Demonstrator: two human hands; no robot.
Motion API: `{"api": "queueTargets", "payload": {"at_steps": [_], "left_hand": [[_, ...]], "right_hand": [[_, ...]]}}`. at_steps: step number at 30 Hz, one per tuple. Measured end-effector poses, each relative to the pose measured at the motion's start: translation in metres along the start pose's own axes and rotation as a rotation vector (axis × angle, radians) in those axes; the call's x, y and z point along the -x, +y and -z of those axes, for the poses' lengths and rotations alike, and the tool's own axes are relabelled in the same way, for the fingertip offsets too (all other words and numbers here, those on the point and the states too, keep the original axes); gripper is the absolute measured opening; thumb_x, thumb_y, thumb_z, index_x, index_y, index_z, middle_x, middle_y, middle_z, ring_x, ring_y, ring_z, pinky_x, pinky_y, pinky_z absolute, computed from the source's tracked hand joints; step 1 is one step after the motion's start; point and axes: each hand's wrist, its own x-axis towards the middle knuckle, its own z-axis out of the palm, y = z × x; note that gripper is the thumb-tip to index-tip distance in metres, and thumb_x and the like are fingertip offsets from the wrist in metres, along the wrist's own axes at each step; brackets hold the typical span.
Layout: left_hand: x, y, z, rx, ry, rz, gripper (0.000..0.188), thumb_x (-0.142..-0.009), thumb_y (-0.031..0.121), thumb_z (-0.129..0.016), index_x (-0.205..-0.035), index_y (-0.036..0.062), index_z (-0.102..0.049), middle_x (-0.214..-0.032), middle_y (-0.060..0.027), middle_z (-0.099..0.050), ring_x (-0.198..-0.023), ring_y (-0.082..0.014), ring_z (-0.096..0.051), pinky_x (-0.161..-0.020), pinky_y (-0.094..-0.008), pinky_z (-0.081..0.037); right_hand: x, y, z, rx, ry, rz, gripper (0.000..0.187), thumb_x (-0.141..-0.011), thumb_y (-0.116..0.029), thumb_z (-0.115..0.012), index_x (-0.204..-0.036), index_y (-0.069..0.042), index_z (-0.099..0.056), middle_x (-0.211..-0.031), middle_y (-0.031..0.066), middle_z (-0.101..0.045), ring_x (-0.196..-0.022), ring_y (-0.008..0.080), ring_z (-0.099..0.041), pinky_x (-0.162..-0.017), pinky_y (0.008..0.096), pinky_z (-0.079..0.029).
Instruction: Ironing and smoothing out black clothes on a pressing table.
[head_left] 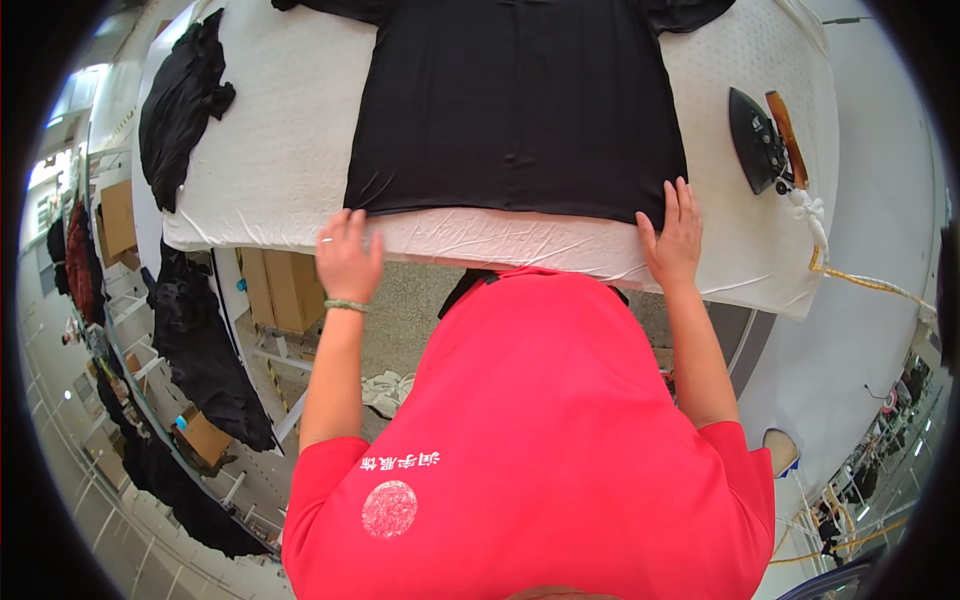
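A black short-sleeved top (520, 110) is spread on the white padded ironing table (270, 130), its hem lying along the near edge. At the hem's left corner, my left hand (346, 258) has its fingers stretched out, the tips at the fabric's edge and the thumb a little blurred. My right hand (677, 235) lies flat at the right corner, fingers extended, with the tips touching the cloth. Neither hand grips anything. Small creases show in the fabric near the left corner. The upper part of the top runs out of view.
An iron (757, 140) with a wooden handle rests on the table's right side, its cord (870, 282) trailing right. A crumpled black garment (182, 115) lies at the left edge. Dark garments (205, 340) hang at the left, near cardboard boxes (285, 290) below the table.
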Motion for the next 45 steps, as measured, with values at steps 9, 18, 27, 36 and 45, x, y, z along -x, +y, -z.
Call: {"api": "queueTargets", "payload": {"at_steps": [9, 18, 27, 36, 45], "left_hand": [[-0.024, -0.043, -0.022, 0.665, -0.043, 0.983, 0.034, -0.095, 0.036, -0.073, -0.101, 0.0028, -0.069, -0.085, -0.0072, -0.071, -0.075, -0.0189, -0.067, -0.070, -0.0324, -0.053], [-0.033, -0.073, -0.015, 1.232, -0.148, 0.989, 0.032, -0.094, 0.024, -0.078, -0.106, 0.0002, -0.061, -0.075, -0.0038, -0.068, -0.061, -0.0142, -0.065, -0.054, -0.0306, -0.050], [-0.036, -0.023, -0.011, 0.226, -0.047, 0.399, 0.035, -0.089, 0.011, -0.075, -0.120, 0.0021, -0.061, -0.111, -0.0097, -0.070, -0.102, -0.0260, -0.068, -0.086, -0.0427, -0.055], [-0.066, 0.137, -0.026, 0.395, -0.089, -0.382, 0.071, -0.092, 0.033, -0.069, -0.152, 0.0049, -0.045, -0.162, -0.0157, -0.038, -0.152, -0.0349, -0.031, -0.125, -0.0496, -0.024], [-0.054, 0.149, -0.041, 0.354, -0.137, -0.464, 0.079, -0.095, 0.047, -0.063, -0.159, 0.0082, -0.038, -0.169, -0.0120, -0.027, -0.157, -0.0312, -0.021, -0.128, -0.0505, -0.014]], "right_hand": [[-0.024, -0.002, -0.023, -0.069, 0.075, 0.006, 0.064, -0.101, -0.036, -0.062, -0.154, -0.006, -0.041, -0.162, 0.0162, -0.037, -0.150, 0.0367, -0.033, -0.123, 0.0502, -0.026], [-0.022, 0.003, -0.041, 0.043, 0.055, 0.002, 0.071, -0.103, -0.045, -0.056, -0.159, -0.007, -0.033, -0.165, 0.0169, -0.031, -0.153, 0.0363, -0.028, -0.125, 0.0507, -0.021], [-0.022, 0.000, -0.037, 0.025, 0.068, -0.007, 0.072, -0.102, -0.044, -0.058, -0.159, -0.006, -0.034, -0.166, 0.0169, -0.030, -0.153, 0.0371, -0.027, -0.125, 0.0513, -0.021], [-0.019, 0.002, -0.025, 0.024, 0.034, -0.005, 0.070, -0.101, -0.040, -0.060, -0.158, -0.006, -0.035, -0.165, 0.0185, -0.030, -0.153, 0.0381, -0.027, -0.124, 0.0509, -0.023], [0.012, 0.068, 0.012, -0.515, 0.145, -0.651, 0.034, -0.098, -0.027, -0.068, -0.119, 0.000, -0.066, -0.106, 0.0152, -0.073, -0.096, 0.0268, -0.071, -0.084, 0.0381, -0.056]]}}
